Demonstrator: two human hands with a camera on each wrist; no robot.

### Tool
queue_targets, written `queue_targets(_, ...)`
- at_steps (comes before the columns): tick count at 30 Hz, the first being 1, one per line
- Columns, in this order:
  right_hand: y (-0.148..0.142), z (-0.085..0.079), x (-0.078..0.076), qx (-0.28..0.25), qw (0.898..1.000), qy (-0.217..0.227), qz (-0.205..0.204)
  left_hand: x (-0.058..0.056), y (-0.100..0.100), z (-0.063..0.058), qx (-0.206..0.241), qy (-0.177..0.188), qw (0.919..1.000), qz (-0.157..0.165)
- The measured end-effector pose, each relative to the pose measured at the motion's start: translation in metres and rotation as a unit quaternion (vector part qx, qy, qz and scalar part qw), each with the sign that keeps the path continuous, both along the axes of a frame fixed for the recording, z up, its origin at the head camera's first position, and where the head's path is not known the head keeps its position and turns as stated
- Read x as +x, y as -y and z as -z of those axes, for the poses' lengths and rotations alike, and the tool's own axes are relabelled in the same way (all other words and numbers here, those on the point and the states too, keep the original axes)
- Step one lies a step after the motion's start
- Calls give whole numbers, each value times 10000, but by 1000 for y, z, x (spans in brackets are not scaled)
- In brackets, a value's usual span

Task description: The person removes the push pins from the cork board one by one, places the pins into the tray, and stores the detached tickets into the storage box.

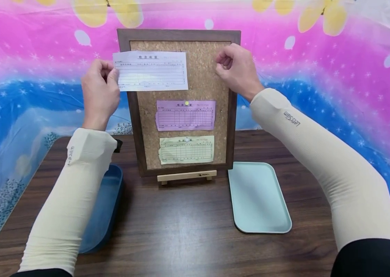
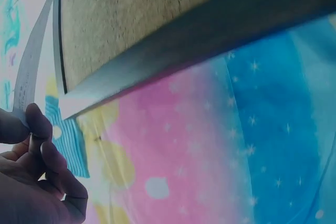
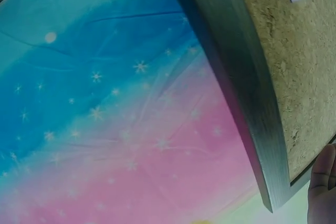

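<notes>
My left hand [image 1: 101,90] pinches the left edge of a white receipt slip [image 1: 151,73], printed with a ruled table. The slip stretches across the upper left of the framed corkboard [image 1: 201,82]; in the left wrist view the same paper [image 2: 29,69] shows nearly edge-on. My right hand [image 1: 238,69] is at the board's upper right, fingers curled toward the thumb, with no object visible between them. Lower on the cork hang a purple slip [image 1: 186,119] under a yellow pushpin [image 1: 186,103], and a pale green slip [image 1: 186,152] with a whitish pin [image 1: 186,140].
The board leans on a small wooden easel [image 1: 186,177] on a dark wood table [image 1: 181,227]. At its right lies a pale green tray [image 1: 258,196]. A blue bin [image 1: 106,215] stands at the left, partly behind my left forearm. Behind everything hangs a patterned cloth [image 1: 336,50].
</notes>
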State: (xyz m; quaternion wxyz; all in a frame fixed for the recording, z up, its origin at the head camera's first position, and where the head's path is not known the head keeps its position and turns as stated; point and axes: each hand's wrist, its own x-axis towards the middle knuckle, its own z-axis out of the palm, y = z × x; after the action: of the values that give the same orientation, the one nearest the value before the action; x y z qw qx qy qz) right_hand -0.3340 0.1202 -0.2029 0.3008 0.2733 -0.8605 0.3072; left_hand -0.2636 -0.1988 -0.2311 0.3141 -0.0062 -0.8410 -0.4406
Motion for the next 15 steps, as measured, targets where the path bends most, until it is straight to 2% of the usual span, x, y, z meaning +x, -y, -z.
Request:
queue_targets(7, -17, 10, 10, 215, 9998, 51, 12, 11, 17, 2, -352, 102, 9992, -178)
queue_targets(15, -25, 18, 12, 292, 9995, 80, 42, 18, 22, 3, -455, 75, 9988, -149)
